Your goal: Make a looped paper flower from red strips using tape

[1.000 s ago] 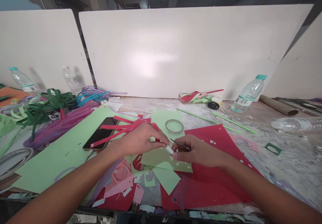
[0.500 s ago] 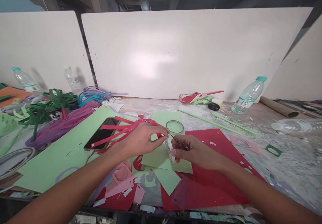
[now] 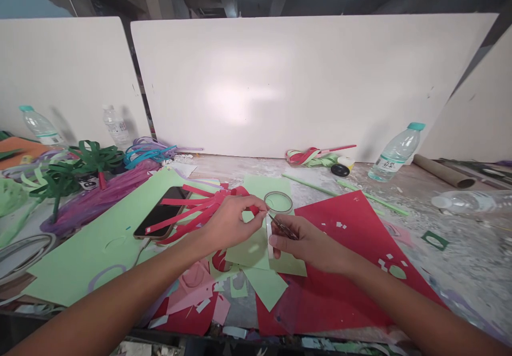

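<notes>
My left hand (image 3: 236, 217) pinches at the tape, with a fan of red paper strips (image 3: 188, 207) caught under its fingers and trailing left over a phone (image 3: 162, 215). In my right hand (image 3: 304, 239) is a roll of white tape (image 3: 269, 239), held nearly edge-on. The same hand also grips a pair of small dark scissors (image 3: 286, 228), their pointed tip close to my left fingertips. Both hands are nearly touching above light green paper (image 3: 244, 252). What lies between the left fingertips is too small to make out.
A large red sheet (image 3: 320, 297) with white scraps lies under my right forearm. Behind my hands is a tape ring (image 3: 278, 202). Bottles stand or lie at both sides, including an upright one (image 3: 394, 156). A white panel (image 3: 312, 79) closes off the back.
The tape roll has turned more edge-on, and the scissors' tip has come nearer my left fingertips. The red sheet has shifted, its far corner now reaching farther back and right.
</notes>
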`<state>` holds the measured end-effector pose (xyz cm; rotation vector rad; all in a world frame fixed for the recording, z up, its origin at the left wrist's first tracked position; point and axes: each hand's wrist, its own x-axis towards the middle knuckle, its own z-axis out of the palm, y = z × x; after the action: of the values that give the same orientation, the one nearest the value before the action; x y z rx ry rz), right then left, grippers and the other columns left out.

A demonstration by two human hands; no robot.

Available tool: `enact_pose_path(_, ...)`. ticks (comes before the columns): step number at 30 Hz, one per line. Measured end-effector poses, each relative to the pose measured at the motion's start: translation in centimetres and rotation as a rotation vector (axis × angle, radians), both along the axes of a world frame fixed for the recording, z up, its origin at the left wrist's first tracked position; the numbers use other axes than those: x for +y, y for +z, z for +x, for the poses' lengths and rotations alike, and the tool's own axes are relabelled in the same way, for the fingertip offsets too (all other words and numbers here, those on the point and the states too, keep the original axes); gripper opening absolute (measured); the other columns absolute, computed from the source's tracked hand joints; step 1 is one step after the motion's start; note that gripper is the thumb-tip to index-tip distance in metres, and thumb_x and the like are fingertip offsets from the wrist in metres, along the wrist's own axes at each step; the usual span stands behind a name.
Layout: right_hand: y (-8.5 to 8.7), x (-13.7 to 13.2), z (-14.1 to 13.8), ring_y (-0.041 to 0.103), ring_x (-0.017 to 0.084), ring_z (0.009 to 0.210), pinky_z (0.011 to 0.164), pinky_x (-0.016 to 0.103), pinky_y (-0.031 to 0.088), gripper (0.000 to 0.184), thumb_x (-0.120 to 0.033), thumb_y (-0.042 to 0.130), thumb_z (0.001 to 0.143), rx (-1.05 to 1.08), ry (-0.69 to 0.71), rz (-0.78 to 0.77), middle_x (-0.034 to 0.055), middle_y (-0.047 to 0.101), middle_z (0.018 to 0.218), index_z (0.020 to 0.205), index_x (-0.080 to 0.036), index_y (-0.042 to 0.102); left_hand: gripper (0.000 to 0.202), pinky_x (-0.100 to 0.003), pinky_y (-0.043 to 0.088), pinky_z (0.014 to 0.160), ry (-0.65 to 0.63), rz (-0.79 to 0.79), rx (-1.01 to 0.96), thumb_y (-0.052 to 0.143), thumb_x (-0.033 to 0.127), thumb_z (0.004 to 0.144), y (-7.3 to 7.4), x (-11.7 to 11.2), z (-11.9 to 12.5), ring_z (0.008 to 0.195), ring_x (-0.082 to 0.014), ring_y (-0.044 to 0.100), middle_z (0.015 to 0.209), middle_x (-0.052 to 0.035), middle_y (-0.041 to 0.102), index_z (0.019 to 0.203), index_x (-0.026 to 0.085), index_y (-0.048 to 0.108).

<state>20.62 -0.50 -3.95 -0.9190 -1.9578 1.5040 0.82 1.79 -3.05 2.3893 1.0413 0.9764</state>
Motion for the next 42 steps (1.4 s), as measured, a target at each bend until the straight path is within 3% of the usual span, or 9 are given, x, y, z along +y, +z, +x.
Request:
enact_pose_path(6,0.2,-0.1,0.0,0.045,0.012,0.061,0.057,0.025,0.032,0.022,-0.037,0.053,0.090,0.010,0.012,0.005,-0.0008,0.060,0.071,0.078,-0.020,0.049,0.018,-0.028,0.048,0.083,-0.073,-0.051,-0.036,0.054,0.022,0.083,0.3,0.0,-0.3,0.090,-0.0163,0.063,0.099,-0.0043,0.070,0.097,0.018,0.064)
enact_pose_path(11,0.2,-0.1,0.0,0.043,0.013,0.061,0.059,0.026,0.032,0.021,-0.036,0.051,0.091,0.000,0.020,0.022,-0.0007,0.059,0.070,0.077,-0.020,0.048,0.015,-0.027,0.048,0.082,-0.090,-0.015,-0.036,0.053,0.021,0.084,0.3,0.0,-0.2,0.088,-0.0154,0.064,0.095,-0.0034,0.071,0.091,0.018,0.066)
enact_pose_path(20,-0.2,-0.2,-0.3,0.037,0.012,0.060,0.057,0.025,0.031,0.024,-0.038,0.051,0.091,-0.049,0.020,0.089,-0.0016,0.054,0.070,0.076,-0.020,0.046,0.017,-0.026,0.047,0.071,-0.011,0.009,0.007,0.049,0.026,0.088,0.1,0.0,-0.1,0.079,-0.0153,0.061,0.088,-0.0020,0.070,0.089,0.019,0.064)
enact_pose_path(24,0.5,-0.1,0.1,0.033,0.011,0.058,0.054,0.024,0.029,0.027,-0.045,0.051,0.089,-0.106,-0.016,0.121,-0.0046,0.041,0.065,0.079,-0.020,0.047,0.015,-0.027,0.046,0.073,0.017,0.041,-0.002,0.050,0.026,0.088,-0.2,0.1,-0.1,0.077,-0.0148,0.061,0.086,-0.0004,0.070,0.087,0.020,0.064)
enact_pose_path(27,1.8,-0.3,1.0,0.033,0.012,0.057,0.051,0.023,0.028,0.031,-0.054,0.046,0.089,-0.203,-0.127,0.164,-0.0053,0.032,0.065,0.091,-0.023,0.049,0.013,-0.027,0.045,0.073,0.011,0.041,0.003,0.052,0.024,0.087,-0.3,0.0,0.0,0.076,-0.0141,0.061,0.085,0.0005,0.070,0.086,0.020,0.064)
enact_pose_path(30,2.9,-0.8,1.9,0.045,0.015,0.067,0.057,0.025,0.036,0.037,-0.057,0.029,0.093,-0.289,-0.245,0.247,-0.0021,0.043,0.074,0.095,-0.026,0.049,0.013,-0.025,0.045,0.070,-0.006,0.030,-0.003,0.051,0.023,0.086,-0.5,0.0,0.1,0.076,-0.0131,0.061,0.084,0.0012,0.070,0.087,0.020,0.064)
enact_pose_path(32,3.2,-1.1,2.2,0.048,0.016,0.071,0.059,0.026,0.038,0.039,-0.056,0.023,0.095,-0.362,-0.252,0.303,-0.0009,0.048,0.078,0.095,-0.026,0.048,0.012,-0.025,0.045,0.069,-0.004,0.027,-0.008,0.051,0.022,0.086,-0.5,-0.1,0.1,0.076,-0.0127,0.061,0.085,0.0014,0.069,0.087,0.020,0.063)
enact_pose_path(42,2.7,-1.0,1.2,0.051,0.017,0.059,0.052,0.025,0.031,0.030,-0.046,0.032,0.096,-0.632,-0.230,0.542,-0.0002,0.055,0.065,0.093,-0.021,0.049,0.012,-0.026,0.042,0.069,-0.012,0.047,0.010,0.050,0.022,0.087,-0.3,-0.4,0.3,0.074,-0.0132,0.057,0.083,0.0013,0.067,0.083,0.019,0.061)
